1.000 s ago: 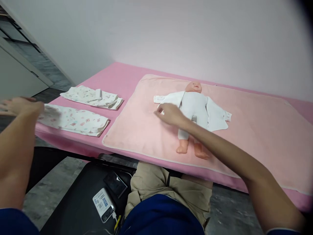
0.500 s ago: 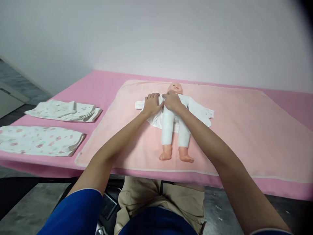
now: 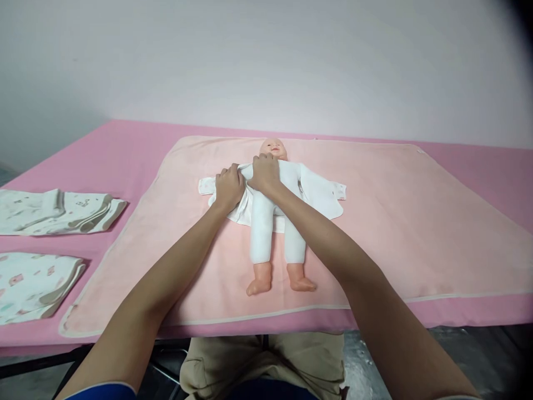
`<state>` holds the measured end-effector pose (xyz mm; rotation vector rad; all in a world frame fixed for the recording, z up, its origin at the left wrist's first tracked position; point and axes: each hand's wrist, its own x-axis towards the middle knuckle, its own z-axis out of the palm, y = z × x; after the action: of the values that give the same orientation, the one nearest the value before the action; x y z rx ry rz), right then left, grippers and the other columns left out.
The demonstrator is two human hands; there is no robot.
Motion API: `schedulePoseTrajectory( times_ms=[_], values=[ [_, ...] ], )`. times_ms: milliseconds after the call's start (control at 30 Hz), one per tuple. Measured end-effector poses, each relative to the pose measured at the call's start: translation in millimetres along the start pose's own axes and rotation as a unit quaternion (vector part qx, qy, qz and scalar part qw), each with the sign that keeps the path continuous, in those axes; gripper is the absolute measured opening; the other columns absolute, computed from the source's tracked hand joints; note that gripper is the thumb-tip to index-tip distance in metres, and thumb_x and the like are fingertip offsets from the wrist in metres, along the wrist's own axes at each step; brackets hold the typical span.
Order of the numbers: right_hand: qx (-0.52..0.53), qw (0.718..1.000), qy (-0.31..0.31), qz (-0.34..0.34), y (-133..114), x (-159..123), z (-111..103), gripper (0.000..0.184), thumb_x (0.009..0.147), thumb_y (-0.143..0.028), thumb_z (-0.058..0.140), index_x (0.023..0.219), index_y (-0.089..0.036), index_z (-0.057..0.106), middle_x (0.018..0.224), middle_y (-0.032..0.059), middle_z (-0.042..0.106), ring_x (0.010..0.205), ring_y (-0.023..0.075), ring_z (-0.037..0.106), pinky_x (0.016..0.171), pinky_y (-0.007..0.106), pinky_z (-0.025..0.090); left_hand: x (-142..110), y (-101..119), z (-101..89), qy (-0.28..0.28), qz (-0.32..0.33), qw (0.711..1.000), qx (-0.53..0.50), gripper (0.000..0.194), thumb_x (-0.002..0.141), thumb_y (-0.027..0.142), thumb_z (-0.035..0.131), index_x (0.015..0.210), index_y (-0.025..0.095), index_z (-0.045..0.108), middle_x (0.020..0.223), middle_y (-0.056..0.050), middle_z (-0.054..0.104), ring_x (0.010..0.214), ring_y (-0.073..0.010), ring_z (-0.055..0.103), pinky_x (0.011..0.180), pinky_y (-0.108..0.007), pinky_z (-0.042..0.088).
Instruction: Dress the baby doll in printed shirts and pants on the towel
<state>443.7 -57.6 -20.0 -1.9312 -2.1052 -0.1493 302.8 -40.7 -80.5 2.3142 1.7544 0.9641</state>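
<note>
A baby doll (image 3: pixel 272 149) lies on its back on a pale pink towel (image 3: pixel 395 222), feet toward me. It wears a white garment (image 3: pixel 320 191) that is spread open on both sides. My left hand (image 3: pixel 228 186) is closed on the left flap of that garment, beside the doll's chest. My right hand (image 3: pixel 264 172) is closed on the cloth at the doll's chest, just under its chin. The two hands sit close together, almost touching. The doll's bare feet (image 3: pixel 278 283) point at the towel's near edge.
The towel lies on a pink table (image 3: pixel 125 150) that runs to a white wall. Two folded patterned baby garments (image 3: pixel 58 203) (image 3: pixel 29 280) lie at the table's left end. My tan trousers (image 3: pixel 266 364) show below the table's near edge.
My left hand came in from the far left to the doll's garment and my right hand moved to the chest. Since then the view has shifted, and both hands stay closed on the cloth.
</note>
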Motion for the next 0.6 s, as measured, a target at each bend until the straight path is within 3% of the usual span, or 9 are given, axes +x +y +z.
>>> schedulePoseTrajectory(
  times_ms=[167, 367, 467, 600],
  values=[
    [0.095, 0.992, 0.078, 0.015, 34.8, -10.5, -6.6, 0.041, 0.094, -0.034, 0.073, 0.125, -0.009, 0.068, 0.132, 0.0232, 0.072, 0.130, 0.0388, 0.060, 0.123, 0.053, 0.037, 2.1, -11.7, -0.6, 0.031, -0.062, 0.989, -0.132, 0.033, 0.114, 0.046, 0.038, 0.108, 0.026, 0.062, 0.094, -0.013, 0.069, 0.107, -0.0386, 0.068, 0.100, -0.048, 0.049],
    [0.235, 0.949, 0.167, 0.125, 88.2, -30.1, -32.9, 0.028, 0.096, -0.033, 0.064, 0.118, -0.017, 0.066, 0.128, 0.0142, 0.075, 0.120, 0.0297, 0.065, 0.108, 0.041, 0.049, 8.0, -18.0, 5.5, 0.005, -0.100, 0.980, -0.170, 0.035, 0.112, 0.050, 0.041, 0.097, 0.027, 0.063, 0.097, -0.015, 0.071, 0.113, -0.0402, 0.066, 0.104, -0.052, 0.048],
    [0.273, 0.935, 0.177, 0.138, 94.9, -34.0, -38.8, 0.025, 0.095, -0.034, 0.062, 0.114, -0.019, 0.067, 0.124, 0.0110, 0.076, 0.116, 0.0281, 0.068, 0.106, 0.040, 0.051, 7.5, -15.5, 5.7, -0.008, -0.079, 0.984, -0.159, 0.035, 0.111, 0.049, 0.043, 0.109, 0.027, 0.069, 0.113, -0.016, 0.076, 0.124, -0.0409, 0.063, 0.112, -0.057, 0.046],
    [0.245, 0.952, 0.159, 0.089, 79.7, -22.6, -26.7, 0.031, 0.088, -0.031, 0.073, 0.116, -0.017, 0.070, 0.128, 0.0138, 0.077, 0.123, 0.0309, 0.067, 0.114, 0.043, 0.049, 5.5, -12.0, 2.6, 0.026, -0.064, 0.977, -0.201, 0.041, 0.111, 0.045, 0.040, 0.124, 0.024, 0.072, 0.134, -0.017, 0.074, 0.139, -0.0403, 0.058, 0.121, -0.060, 0.042]
  ],
)
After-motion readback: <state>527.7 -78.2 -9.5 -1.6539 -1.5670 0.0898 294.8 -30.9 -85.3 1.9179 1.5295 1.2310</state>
